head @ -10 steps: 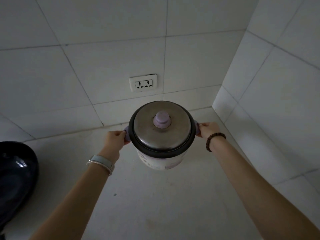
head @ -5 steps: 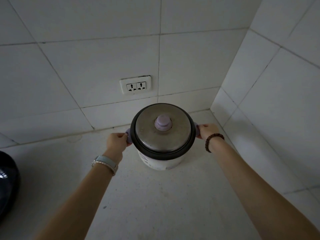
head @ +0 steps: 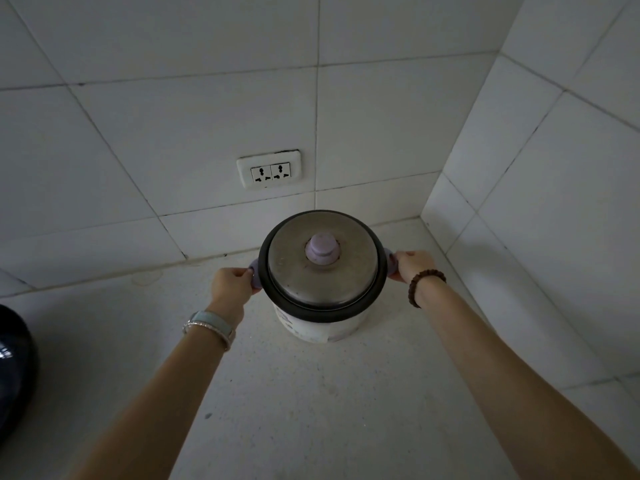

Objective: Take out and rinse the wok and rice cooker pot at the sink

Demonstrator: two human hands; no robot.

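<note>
Near the middle of the frame, a rice cooker (head: pixel 322 282) is sitting upright on the pale speckled countertop (head: pixel 311 410), set back toward the corner where the two white-tiled walls are meeting. Its steel lid (head: pixel 323 268) is lying closed inside a dark rim, with a lilac knob (head: pixel 322 249) standing at the lid's centre. The cooker's white body, printed with a faint pattern, is showing below the rim.

The left hand (head: pixel 231 285) is reaching in from the lower left and curling its fingers shut around the lilac side handle (head: pixel 255 275) on the cooker's left. A pale watch with a silver bangle (head: pixel 209 326) is sitting on that wrist. The right hand (head: pixel 412 265) is coming in from the lower right and closing in the same way on the opposite lilac handle (head: pixel 390 263), most of which is hiding behind the fingers. A dark beaded bracelet (head: pixel 424 285) is circling the right wrist. Both forearms are stretching out across the lower half of the frame.

Whether the cooker's base is resting fully on the counter or hanging just above it cannot be told.

On the back wall, above and a little left of the cooker, a white double socket (head: pixel 269 169) is sitting unplugged. At the far left edge, a dark glossy wok (head: pixel 15 375) is showing only partly, well apart from the cooker.
</note>
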